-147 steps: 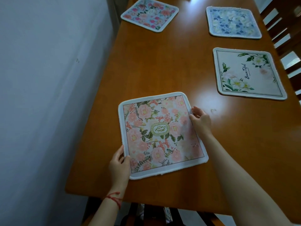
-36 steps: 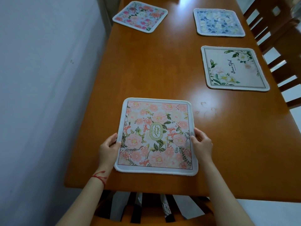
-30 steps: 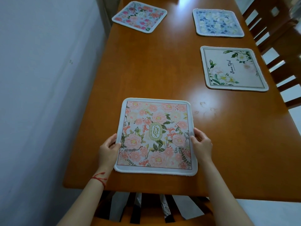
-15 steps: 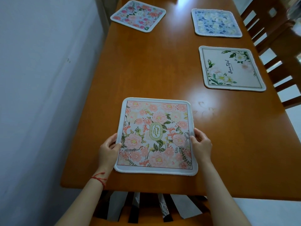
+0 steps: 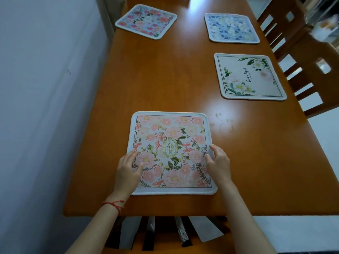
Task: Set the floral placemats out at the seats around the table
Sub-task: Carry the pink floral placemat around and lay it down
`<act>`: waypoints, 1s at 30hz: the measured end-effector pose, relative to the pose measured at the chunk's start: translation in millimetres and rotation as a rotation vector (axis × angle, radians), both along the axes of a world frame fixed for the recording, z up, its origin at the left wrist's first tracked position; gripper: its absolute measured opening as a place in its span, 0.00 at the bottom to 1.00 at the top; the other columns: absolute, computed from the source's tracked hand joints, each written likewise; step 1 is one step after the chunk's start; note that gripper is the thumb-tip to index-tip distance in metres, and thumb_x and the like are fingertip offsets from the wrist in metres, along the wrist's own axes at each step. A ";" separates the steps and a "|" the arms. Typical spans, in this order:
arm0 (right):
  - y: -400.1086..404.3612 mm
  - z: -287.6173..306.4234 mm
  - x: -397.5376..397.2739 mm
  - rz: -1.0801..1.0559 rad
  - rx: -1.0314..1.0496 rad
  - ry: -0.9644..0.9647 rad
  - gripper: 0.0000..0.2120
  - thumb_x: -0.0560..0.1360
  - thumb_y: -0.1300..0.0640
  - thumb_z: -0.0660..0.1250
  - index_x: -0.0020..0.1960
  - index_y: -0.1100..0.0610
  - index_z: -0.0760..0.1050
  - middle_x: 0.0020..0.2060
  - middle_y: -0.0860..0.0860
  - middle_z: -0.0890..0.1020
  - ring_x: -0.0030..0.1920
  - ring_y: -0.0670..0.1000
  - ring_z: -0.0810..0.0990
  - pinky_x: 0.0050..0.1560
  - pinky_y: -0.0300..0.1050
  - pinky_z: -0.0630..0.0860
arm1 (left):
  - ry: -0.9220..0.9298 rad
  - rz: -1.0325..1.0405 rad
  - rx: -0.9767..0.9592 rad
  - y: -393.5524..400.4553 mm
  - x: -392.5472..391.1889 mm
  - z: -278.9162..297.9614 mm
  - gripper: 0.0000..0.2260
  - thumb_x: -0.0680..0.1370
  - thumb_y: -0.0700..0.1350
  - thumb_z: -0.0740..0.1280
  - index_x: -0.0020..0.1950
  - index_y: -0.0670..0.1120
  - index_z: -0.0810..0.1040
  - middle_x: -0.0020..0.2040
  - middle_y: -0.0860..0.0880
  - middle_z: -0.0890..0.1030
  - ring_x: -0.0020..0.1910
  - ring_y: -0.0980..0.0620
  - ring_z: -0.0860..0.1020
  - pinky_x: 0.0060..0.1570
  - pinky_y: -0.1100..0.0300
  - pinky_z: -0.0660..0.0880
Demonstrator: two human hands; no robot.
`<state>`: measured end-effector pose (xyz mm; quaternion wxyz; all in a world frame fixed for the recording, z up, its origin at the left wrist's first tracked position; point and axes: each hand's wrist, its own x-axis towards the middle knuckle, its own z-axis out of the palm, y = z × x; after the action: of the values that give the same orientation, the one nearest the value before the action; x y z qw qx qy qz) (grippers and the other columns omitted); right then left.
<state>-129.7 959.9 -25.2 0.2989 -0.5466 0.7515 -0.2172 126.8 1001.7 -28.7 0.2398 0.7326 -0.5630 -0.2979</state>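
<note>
We judge the mat light, thin and floppy, likely to slide on the glossy table, so we would take it by its side edges. It is square with rounded corners, a white border, pink blooms, green leaves and an oval "GARDEN" badge. It lies flat near the table's near edge. Our left hand rests relaxed on its left side; our right hand rests loosely on its right edge, grasping nothing.
</note>
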 end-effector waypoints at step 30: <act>164.3 64.9 -171.0 -0.351 -0.080 0.424 0.23 0.77 0.52 0.61 0.70 0.60 0.65 0.69 0.57 0.69 0.69 0.55 0.66 0.67 0.49 0.64 | -0.496 -0.985 -0.313 -11.0 -242.1 50.4 0.24 0.76 0.55 0.54 0.61 0.40 0.76 0.59 0.41 0.79 0.60 0.41 0.77 0.56 0.45 0.74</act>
<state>-300.7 1124.2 39.8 0.0711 -0.4524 0.8714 -0.1759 -115.4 990.7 21.7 0.0390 0.3877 -0.9147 -0.1070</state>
